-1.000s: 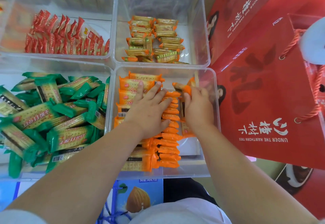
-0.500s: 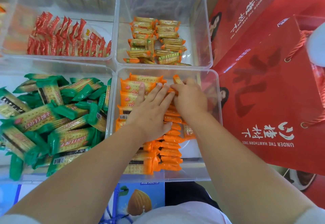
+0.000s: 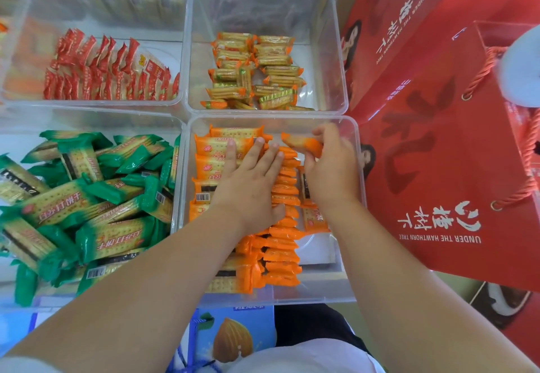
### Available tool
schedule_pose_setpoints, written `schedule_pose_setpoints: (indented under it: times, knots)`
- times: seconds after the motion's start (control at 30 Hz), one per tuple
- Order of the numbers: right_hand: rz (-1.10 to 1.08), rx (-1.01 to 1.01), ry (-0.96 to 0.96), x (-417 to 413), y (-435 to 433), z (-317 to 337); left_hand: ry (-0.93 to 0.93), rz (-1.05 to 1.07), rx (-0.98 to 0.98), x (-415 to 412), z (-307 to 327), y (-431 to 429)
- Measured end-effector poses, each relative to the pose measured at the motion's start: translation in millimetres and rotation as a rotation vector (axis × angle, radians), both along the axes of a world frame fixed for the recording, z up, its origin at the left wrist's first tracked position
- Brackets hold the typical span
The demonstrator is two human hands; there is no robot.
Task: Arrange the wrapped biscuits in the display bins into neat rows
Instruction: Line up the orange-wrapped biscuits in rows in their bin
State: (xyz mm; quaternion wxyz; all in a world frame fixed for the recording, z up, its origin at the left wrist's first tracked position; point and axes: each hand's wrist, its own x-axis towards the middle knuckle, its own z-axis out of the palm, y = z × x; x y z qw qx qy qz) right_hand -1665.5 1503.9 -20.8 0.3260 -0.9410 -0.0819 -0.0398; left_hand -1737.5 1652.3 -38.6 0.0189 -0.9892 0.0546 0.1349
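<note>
The left hand point(image 3: 248, 188) lies flat, palm down, fingers point(image 3: 257, 153) spread — the right hand point(image 3: 331, 170), just beside it, pinches an orange packet point(image 3: 304, 143).

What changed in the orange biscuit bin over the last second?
The right hand, pinching one orange-wrapped biscuit packet throughout, moved from the right side of the clear plastic bin toward its far end and the fingertips of the left hand, then eased slightly back right. The left hand stayed flat on the row of orange-wrapped biscuits. The other bins look unchanged.
</note>
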Motion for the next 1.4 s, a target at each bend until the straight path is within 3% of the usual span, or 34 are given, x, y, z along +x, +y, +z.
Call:
schedule_pose_setpoints:
  times: [0.2, 0.43, 0.63, 0.8, 0.93, 1.0, 1.2, 1.4]
  knots:
    - [0.183, -0.064, 0.054, 18.1, 22.9, 4.9, 0.026, -0.036, 0.082, 4.7, 7.6, -2.0]
    - [0.190, -0.011, 0.126, 25.6, 20.6, 6.5, -0.112, -0.002, 0.087, -31.6, 17.0, 11.8]
    - [0.070, 0.194, 0.220, 22.7, 21.9, -6.9, -0.352, 0.041, -0.303, -67.2, 30.3, 12.0]
    - [-0.185, 0.264, 0.507, 19.2, 30.5, -21.2, -0.353, 0.344, -0.260, -101.2, 33.9, 19.3]
    - [-0.210, 0.596, 0.844, 12.9, 30.2, -30.6, -0.219, 0.590, -0.238, -125.0, 22.4, 26.4]
    - [-0.191, 0.665, 0.889, 14.6, 29.2, -35.9, -0.167, 0.613, -0.254, -131.2, 14.1, 25.9]
    - [-0.112, 0.451, 0.908, 21.6, 27.4, -38.8, -0.168, 0.589, -0.272, -132.1, 2.8, 26.6]
    - [-0.183, 0.317, 0.853, 28.3, 41.6, -45.5, -0.169, 0.589, -0.277, -132.6, 2.2, 26.8]
